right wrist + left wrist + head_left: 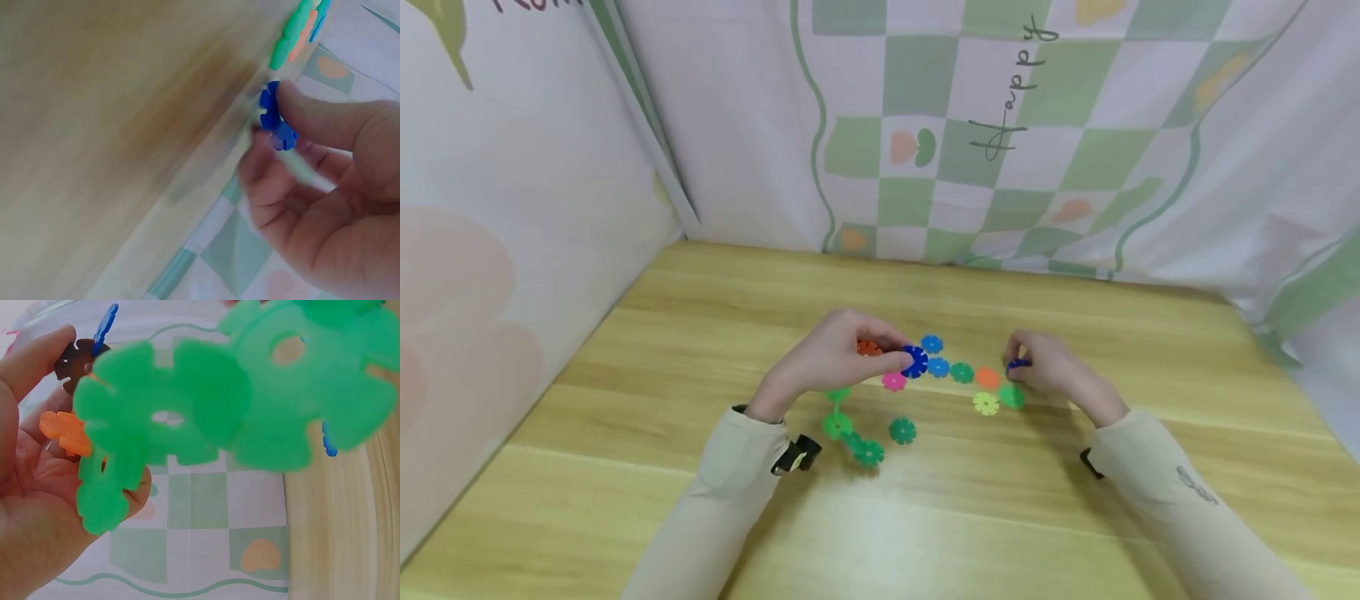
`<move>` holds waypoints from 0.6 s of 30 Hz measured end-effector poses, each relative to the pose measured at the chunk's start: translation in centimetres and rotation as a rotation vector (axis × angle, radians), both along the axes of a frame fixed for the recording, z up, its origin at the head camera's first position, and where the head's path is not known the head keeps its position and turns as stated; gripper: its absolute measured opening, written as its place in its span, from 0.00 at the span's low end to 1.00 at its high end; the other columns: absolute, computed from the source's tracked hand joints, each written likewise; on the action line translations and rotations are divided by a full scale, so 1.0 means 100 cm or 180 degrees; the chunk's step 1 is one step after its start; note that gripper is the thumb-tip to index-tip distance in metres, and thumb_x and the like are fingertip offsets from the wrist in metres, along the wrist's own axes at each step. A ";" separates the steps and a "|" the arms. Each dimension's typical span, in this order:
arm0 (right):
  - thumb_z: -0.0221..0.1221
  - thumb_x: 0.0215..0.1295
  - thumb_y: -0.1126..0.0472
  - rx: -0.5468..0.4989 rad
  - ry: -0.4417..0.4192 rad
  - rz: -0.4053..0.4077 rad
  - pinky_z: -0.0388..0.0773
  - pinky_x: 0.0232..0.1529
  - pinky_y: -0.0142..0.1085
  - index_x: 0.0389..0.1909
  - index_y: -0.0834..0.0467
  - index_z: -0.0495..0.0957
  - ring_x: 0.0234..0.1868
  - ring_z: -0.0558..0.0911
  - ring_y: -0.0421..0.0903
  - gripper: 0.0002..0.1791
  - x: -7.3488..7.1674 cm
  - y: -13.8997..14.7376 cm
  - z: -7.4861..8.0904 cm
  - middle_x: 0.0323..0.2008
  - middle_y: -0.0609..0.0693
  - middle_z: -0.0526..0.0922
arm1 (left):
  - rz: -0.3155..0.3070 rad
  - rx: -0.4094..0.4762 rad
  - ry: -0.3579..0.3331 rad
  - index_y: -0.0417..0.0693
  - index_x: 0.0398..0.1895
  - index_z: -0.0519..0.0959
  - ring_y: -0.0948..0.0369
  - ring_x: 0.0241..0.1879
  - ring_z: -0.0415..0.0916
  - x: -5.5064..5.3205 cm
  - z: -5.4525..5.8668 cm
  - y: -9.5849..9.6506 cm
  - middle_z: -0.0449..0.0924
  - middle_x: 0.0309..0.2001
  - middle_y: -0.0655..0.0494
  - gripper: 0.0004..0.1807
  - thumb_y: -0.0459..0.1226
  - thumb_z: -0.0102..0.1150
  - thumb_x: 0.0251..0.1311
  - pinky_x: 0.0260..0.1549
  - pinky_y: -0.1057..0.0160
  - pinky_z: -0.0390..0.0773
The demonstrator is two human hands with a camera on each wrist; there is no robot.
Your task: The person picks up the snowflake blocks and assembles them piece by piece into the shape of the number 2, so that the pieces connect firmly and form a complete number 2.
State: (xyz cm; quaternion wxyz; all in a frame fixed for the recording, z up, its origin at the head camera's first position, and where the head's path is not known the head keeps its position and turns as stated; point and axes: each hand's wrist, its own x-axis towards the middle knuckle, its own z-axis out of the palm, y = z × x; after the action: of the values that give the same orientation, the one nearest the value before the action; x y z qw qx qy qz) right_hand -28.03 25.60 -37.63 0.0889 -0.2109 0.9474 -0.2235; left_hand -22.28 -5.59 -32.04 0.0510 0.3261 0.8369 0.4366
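My left hand [842, 354] pinches a dark blue notched plastic disc [915, 362] between thumb and fingers. An orange-red disc [868, 347] shows under its fingers. Joined green discs [162, 409] loom close in the left wrist view, in front of the palm, with an orange disc [67, 432] beside them. In the head view, green discs [838, 426] run down below this hand. My right hand [1047, 362] pinches a blue piece [272, 107] between thumb and fingertips, near a green disc [1012, 396]. The right wrist view shows two notched parts at an angle.
Between the hands are a pink disc [893, 381], blue discs [932, 343], an orange disc [987, 377] and a yellow-green disc [987, 404]. A separate green disc [902, 431] lies nearer me. Behind the wooden table [970, 517] hangs a checked curtain [917, 75].
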 end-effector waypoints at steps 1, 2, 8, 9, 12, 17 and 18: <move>0.62 0.61 0.69 -0.0048 0.0066 -0.0018 0.77 0.33 0.43 0.35 0.64 0.73 0.33 0.80 0.51 0.06 0.003 -0.002 0.002 0.32 0.57 0.81 | 0.0018 0.0006 -0.0013 0.44 0.43 0.85 0.64 0.32 0.78 0.000 0.000 0.000 0.85 0.34 0.62 0.10 0.40 0.62 0.63 0.33 0.65 0.77; 0.62 0.61 0.69 -0.0116 0.0116 -0.0025 0.77 0.32 0.42 0.35 0.63 0.74 0.32 0.80 0.49 0.06 0.007 -0.005 0.004 0.32 0.56 0.81 | 0.0038 0.0012 -0.0022 0.44 0.43 0.85 0.64 0.33 0.78 0.000 0.000 -0.001 0.85 0.34 0.61 0.11 0.40 0.62 0.63 0.34 0.65 0.77; 0.64 0.62 0.64 -0.0954 0.0579 0.0140 0.81 0.33 0.36 0.40 0.60 0.82 0.34 0.84 0.45 0.07 0.034 -0.038 0.018 0.34 0.51 0.85 | 0.0068 0.0040 -0.0063 0.43 0.44 0.84 0.66 0.36 0.80 -0.003 -0.002 0.001 0.85 0.36 0.59 0.11 0.39 0.60 0.64 0.39 0.65 0.79; 0.64 0.61 0.65 -0.1107 0.0660 0.0178 0.81 0.33 0.35 0.39 0.60 0.83 0.34 0.84 0.45 0.06 0.039 -0.044 0.020 0.34 0.50 0.85 | 0.0055 0.0049 -0.0062 0.43 0.43 0.84 0.66 0.36 0.80 -0.003 -0.003 0.001 0.85 0.36 0.59 0.11 0.39 0.60 0.64 0.39 0.65 0.79; 0.64 0.60 0.68 -0.1531 0.0752 0.0268 0.82 0.33 0.32 0.36 0.61 0.83 0.35 0.86 0.43 0.04 0.050 -0.059 0.025 0.33 0.50 0.86 | 0.0030 0.0077 -0.0079 0.42 0.43 0.84 0.64 0.34 0.80 -0.005 -0.005 0.001 0.85 0.35 0.58 0.11 0.39 0.59 0.65 0.37 0.65 0.79; 0.65 0.57 0.72 -0.1864 0.0902 0.0405 0.82 0.33 0.32 0.35 0.62 0.83 0.32 0.85 0.41 0.05 0.061 -0.072 0.025 0.32 0.51 0.85 | 0.0029 0.0082 -0.0167 0.42 0.43 0.84 0.62 0.31 0.79 -0.006 -0.007 0.000 0.85 0.33 0.58 0.11 0.39 0.57 0.66 0.33 0.63 0.79; 0.65 0.57 0.72 -0.1873 0.0959 0.0434 0.82 0.33 0.32 0.34 0.62 0.83 0.31 0.84 0.41 0.05 0.061 -0.074 0.024 0.32 0.51 0.85 | 0.0028 0.0070 -0.0172 0.42 0.43 0.84 0.62 0.30 0.78 -0.006 -0.007 0.000 0.85 0.33 0.58 0.11 0.39 0.57 0.66 0.32 0.63 0.79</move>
State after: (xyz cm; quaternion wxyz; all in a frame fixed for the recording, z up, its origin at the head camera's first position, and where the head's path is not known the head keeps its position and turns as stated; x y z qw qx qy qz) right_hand -21.88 18.23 -35.25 -0.1021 -0.3210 0.8285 -0.4473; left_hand -22.88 -5.54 -32.77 0.0681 0.3111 0.8318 0.4547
